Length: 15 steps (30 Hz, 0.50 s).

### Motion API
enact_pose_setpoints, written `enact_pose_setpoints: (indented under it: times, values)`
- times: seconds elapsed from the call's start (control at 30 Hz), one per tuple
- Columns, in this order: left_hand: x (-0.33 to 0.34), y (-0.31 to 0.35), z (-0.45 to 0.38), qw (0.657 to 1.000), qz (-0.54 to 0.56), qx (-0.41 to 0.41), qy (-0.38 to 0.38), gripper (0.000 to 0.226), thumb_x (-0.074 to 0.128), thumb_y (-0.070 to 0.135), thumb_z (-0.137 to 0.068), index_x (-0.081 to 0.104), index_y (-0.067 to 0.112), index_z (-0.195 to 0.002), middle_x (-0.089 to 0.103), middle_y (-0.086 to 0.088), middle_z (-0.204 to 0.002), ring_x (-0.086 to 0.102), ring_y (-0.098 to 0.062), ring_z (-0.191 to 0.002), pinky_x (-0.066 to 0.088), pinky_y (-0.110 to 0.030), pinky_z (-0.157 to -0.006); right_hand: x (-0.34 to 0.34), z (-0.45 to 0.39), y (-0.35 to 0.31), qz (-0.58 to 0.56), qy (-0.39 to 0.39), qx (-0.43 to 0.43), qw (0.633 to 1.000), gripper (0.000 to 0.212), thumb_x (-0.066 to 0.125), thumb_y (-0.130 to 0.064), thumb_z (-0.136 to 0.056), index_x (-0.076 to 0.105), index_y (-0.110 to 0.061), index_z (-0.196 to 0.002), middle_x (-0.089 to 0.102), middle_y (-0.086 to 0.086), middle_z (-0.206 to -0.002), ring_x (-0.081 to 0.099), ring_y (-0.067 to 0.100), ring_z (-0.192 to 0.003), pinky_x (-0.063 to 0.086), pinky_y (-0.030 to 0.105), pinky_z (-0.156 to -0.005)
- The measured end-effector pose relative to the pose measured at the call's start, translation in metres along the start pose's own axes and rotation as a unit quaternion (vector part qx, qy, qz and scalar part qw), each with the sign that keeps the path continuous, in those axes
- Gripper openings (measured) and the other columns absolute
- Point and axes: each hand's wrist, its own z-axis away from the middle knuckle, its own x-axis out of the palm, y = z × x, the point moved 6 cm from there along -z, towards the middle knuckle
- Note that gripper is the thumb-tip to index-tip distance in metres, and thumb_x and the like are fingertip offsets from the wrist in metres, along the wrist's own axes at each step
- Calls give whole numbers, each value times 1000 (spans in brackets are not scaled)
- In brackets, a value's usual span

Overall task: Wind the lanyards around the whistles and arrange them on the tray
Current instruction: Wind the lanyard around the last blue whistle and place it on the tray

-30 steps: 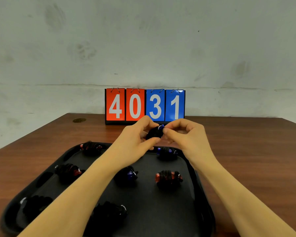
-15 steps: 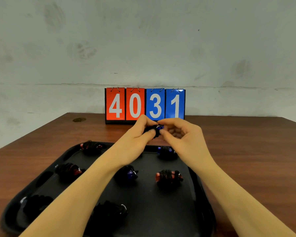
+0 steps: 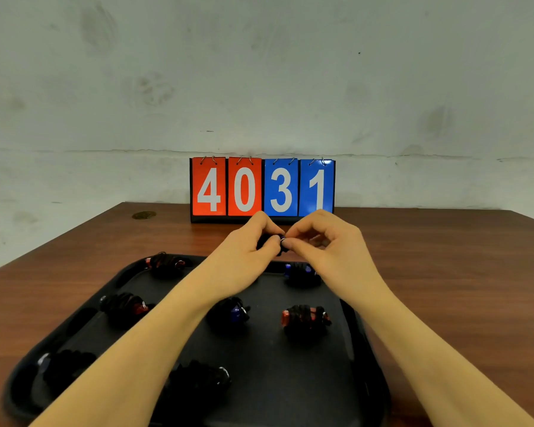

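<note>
Though mostly hidden by fingers, wound whistle [image 3: 273, 243] pinched between left hand [image 3: 247, 254] and right hand [image 3: 327, 241] above tray [image 3: 290, 380].

Scoreboard [image 3: 262, 188] on wooden table [image 3: 444, 272]

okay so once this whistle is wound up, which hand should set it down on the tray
Probably the left hand: it grips the wrapped whistle, while the right hand only pinches its end. The tray lies just below both.

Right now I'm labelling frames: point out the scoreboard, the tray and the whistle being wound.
scoreboard [image 3: 262, 190], head view, middle of the number cards.
tray [image 3: 356, 340], head view, right rim.
held whistle [image 3: 278, 245], head view, wound body between the fingertips.
</note>
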Motion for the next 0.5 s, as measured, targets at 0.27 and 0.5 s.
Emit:
enact_pose_setpoints:
  times: [0.27, 0.5]
  values:
    - [1, 1, 1, 1000, -11, 16, -25, 9, 48, 23, -94, 51, 27, -100, 60, 15, -99, 55, 6, -91, 42, -8, -76, 6, 0, 5, 19, -91, 50, 994, 6, 61, -19, -87, 59, -24, -85, 62, -3, -81, 60, 14, -74, 51, 25, -69]
    - [-4, 6, 2, 999, -12, 47, 20, 6, 56, 21, -88, 53, 25, -93, 60, 15, -89, 53, 5, -87, 40, -2, -75, 6, 0, 4, -81, -91, 87, 989, 5, 59, -18, -89, 61, -19, -85, 63, -5, -75, 57, 4, -59, 47, 16, -60]
